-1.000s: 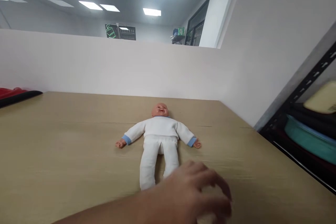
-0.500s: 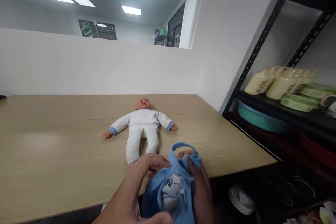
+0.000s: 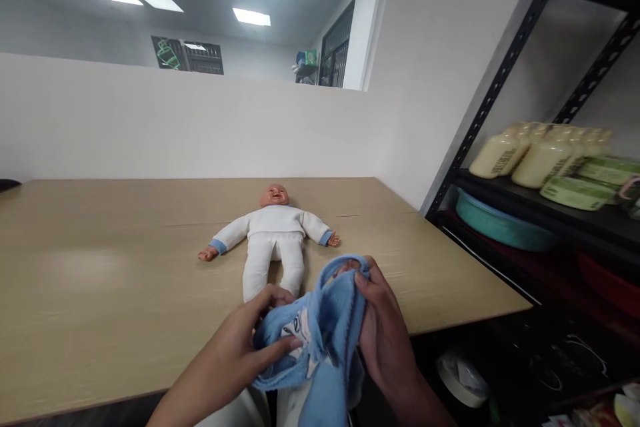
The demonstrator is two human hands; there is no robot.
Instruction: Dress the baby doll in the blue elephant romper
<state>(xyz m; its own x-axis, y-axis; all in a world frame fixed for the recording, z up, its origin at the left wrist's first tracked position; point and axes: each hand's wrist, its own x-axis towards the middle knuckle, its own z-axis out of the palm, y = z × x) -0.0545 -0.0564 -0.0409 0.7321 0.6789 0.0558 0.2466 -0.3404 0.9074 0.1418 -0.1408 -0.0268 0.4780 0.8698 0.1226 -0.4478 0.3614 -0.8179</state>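
Note:
Above the table's front edge I hold a soft blue cloth bib (image 3: 337, 320), with a looped band at its top and an embroidered face partly covered by folds. My left hand (image 3: 257, 340) pinches its left side, the thumb lying over the embroidery. At the upper right, my right hand (image 3: 377, 313) grips the band and edge, its fingers partly inside the loop. Just beyond the cloth a baby doll (image 3: 276, 223) lies on its back on the table, arms spread, in a white top with blue cuffs and white trousers. The cloth and my left hand hide its feet.
The wooden table (image 3: 125, 320) runs up to a white partition (image 3: 200, 127). To the right stands a black shelf rack (image 3: 483, 113) with cream bottles (image 3: 543, 157), green containers (image 3: 575, 192) and a teal basin (image 3: 505, 220). Below the table's right side lies a white round object (image 3: 460, 380).
My hands have moved apart and spread the cloth, with the left going left and the right going up. The cloth has turned and its loop has opened. The doll has not moved.

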